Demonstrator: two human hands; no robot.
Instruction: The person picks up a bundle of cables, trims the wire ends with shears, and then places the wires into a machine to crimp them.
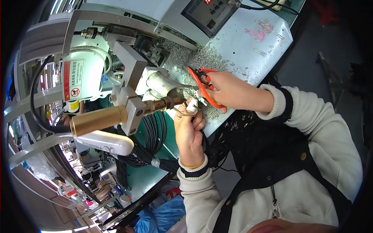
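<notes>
My right hand [229, 89] is closed around a pair of red-handled pliers [213, 101]. A dark part of the tool shows by the fingers; whether its jaws are apart, I cannot tell. Close below it, my left hand [189, 130] is raised with its fingers pinched together. White material [192, 105] shows at its fingertips, either a covering or a small part. Both hands meet beside the brass-coloured nozzle [165, 104] of a bench machine. A thin curved metal tube [185, 113] crosses in front of the left fingers.
Many small metal pieces [211, 62] lie scattered over the pale machine plate [268, 50]. A control box [210, 15] with a red display stands at the back. Coiled black cables [153, 132] rest on the green bench top [143, 180]. A brass cylinder [99, 120] juts out at the left.
</notes>
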